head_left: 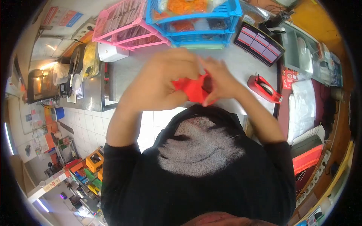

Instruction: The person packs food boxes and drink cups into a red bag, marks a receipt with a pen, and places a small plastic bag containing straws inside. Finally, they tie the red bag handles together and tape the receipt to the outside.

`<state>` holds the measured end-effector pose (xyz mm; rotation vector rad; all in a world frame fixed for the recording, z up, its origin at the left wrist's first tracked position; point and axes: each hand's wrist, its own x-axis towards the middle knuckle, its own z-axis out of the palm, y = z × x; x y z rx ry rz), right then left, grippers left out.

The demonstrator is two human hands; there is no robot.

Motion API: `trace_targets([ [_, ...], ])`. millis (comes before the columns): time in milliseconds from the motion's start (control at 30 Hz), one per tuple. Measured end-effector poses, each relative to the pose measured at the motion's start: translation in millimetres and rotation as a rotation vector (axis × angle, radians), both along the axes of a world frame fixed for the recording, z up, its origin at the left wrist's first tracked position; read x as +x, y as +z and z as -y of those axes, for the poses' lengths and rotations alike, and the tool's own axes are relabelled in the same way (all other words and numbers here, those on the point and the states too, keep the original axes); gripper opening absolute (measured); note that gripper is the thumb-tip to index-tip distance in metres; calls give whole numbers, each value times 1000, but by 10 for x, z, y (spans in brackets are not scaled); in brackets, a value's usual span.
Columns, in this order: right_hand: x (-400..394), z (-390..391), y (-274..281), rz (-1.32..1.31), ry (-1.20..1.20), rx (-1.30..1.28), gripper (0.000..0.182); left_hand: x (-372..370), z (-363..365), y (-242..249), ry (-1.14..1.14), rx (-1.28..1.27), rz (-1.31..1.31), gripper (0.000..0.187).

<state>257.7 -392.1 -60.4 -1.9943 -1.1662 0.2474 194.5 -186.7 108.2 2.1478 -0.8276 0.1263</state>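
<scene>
Both hands are up in front of my chest, over the near edge of the metal table (130,81). Between them is a bright red piece (195,89), thin like folded paper or a small pouch, with a dark opening on its right side. My left hand (166,81) is closed on its left part, the back of the hand hiding much of it. My right hand (220,80) grips its right edge, thumb low and fingers above. Motion blurs the fingers of both hands, and I cannot make out the red piece's exact kind.
At the table's back stand a pink rack (128,23) and a blue rack (196,19) with bagged goods. On the right are a tablet (259,44), a red tape dispenser (264,89) and clear plastic bags (302,105). A white box-like device (112,52) stands on the left.
</scene>
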Motion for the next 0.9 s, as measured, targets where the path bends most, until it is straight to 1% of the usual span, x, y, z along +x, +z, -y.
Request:
trace_targets([
  [33, -90, -123, -112, -124, 29, 44, 83, 52, 78, -11, -23, -21, -54, 19],
  [67, -172, -271, -200, -312, 87, 172, 78, 94, 167, -29, -43, -44, -109, 17],
  [100, -217, -347, -256, -438, 121, 240, 73, 129, 215, -45, -61, -65, -162, 15],
  [133, -260, -422, -310, -564, 154, 308, 67, 172, 216, -69, -61, -27, -248, 20],
  [200, -321, -483, -342, -683, 121, 315, 55, 242, 190, -117, -73, 46, -420, 30],
  [233, -341, -509, -331, -737, 83, 315, 48, 201, 154, -119, -28, 36, -372, 45],
  [300, -352, -523, -268, -824, -75, 292, 36, 81, -35, -129, 54, 12, -268, 74],
  [367, -363, -489, -155, -513, -66, 268, 21, -115, -529, -270, 158, 385, -305, 102],
  [400, -355, -468, -118, -353, -68, 252, 16, -177, -681, -455, 204, 571, -313, 116],
  [467, -378, -515, -303, -362, -84, 339, 18, -331, -718, -1238, 227, 495, -367, 108],
  [533, -396, -570, -301, -286, -118, 369, 22, -346, -263, -1448, 132, 110, -364, 105],
  [600, -441, -566, -156, -131, -181, 333, 27, -460, -11, -2097, 351, -63, -301, 93],
  [667, -390, -583, -316, -296, -126, 303, 34, -453, 24, -2804, 441, -39, -198, 82],
  [700, -384, -570, -384, -383, -99, 284, 39, -452, 67, -2813, 470, -68, -218, 77],
  [733, -369, -499, -384, -395, -53, 285, 46, -451, 113, -2815, 499, -97, -239, 71],
  [800, -223, -246, -279, -385, 25, 274, 64, -316, 241, -2065, 521, -231, -405, 61],
  [833, -129, -111, -203, -366, 54, 263, 74, -310, 289, -1893, 478, -281, -258, 50],
  [867, 35, 51, -64, -317, 64, 238, 84, -333, 231, -2043, 470, -175, -249, 51],
  [900, 164, 165, -11, -268, 77, 215, 95, -362, 127, -2312, 463, -67, -238, 52],
])
